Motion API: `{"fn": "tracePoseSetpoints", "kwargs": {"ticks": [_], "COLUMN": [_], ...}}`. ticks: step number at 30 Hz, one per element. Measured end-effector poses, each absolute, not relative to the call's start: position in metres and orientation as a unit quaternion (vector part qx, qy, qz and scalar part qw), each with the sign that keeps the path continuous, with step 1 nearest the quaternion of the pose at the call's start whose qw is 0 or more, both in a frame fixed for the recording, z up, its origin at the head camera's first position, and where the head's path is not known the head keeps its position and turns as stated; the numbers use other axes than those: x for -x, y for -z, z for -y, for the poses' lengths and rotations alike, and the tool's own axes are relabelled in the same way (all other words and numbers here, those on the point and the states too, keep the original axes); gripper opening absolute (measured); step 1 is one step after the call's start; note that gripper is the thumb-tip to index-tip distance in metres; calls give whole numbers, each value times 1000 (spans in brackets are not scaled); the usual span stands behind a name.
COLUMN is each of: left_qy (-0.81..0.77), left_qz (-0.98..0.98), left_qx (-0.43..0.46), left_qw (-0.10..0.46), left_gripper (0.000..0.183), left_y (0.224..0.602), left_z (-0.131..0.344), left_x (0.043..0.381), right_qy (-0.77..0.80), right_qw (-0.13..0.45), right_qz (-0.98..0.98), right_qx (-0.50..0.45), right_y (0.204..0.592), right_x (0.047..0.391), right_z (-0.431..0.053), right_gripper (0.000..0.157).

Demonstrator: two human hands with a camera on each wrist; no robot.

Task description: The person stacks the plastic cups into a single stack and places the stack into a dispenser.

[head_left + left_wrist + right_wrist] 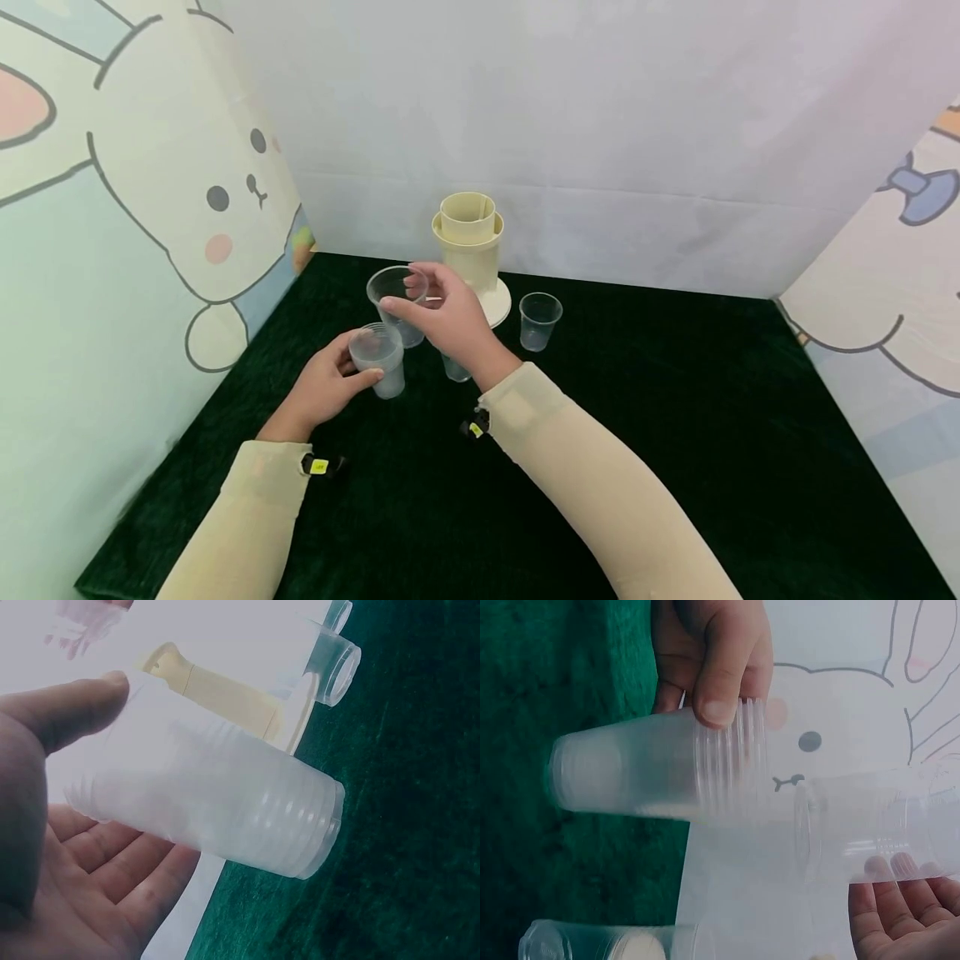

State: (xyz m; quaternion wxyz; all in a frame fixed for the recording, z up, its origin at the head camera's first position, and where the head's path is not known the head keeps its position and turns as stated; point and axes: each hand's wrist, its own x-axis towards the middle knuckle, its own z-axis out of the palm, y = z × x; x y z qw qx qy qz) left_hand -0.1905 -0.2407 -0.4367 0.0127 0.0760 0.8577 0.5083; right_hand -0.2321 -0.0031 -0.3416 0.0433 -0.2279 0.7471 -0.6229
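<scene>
Cup stack (381,358) and one cup (393,288) in fingers (408,311), two standing cups (538,325)

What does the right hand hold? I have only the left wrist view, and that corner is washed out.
Observer: The head view shows the right hand pinching a clear cup near its rim.
Operator: And the rim end of the cup stack? It glares here.
Observer: In the right wrist view its several rims sit closely nested, with the thumb of the left hand against them.
Operator: I can't see into the cream stand. What's its top like?
Observer: From the head view, a narrower cylinder, open at the top, sits inside a wider one.
</scene>
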Motion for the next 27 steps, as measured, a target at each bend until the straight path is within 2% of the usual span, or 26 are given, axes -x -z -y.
{"fn": "tracePoseSetpoints", "kwargs": {"ticks": [8,17,22,27], "left_qy": [-518,-514,-509,-505], "left_qz": [-852,-855,-858,-861], "left_qx": [-75,-69,-65,-65], "left_qw": [25,29,28,24], "left_gripper": [76,77,76,77], "left_y": [434,433,433,432], "left_z": [243,240,241,240], "left_x": [190,190,189,189], "right_qy": [632,635,627,627], "right_qw": [70,83,84,92], "right_qz": [-736,-733,-740,-741], "right_qx": [232,228,230,223], "right_y": [336,344,345,347], "right_x": [234,234,232,233], "right_z": [24,40,44,43], "right_gripper": [70,66,69,66]}}
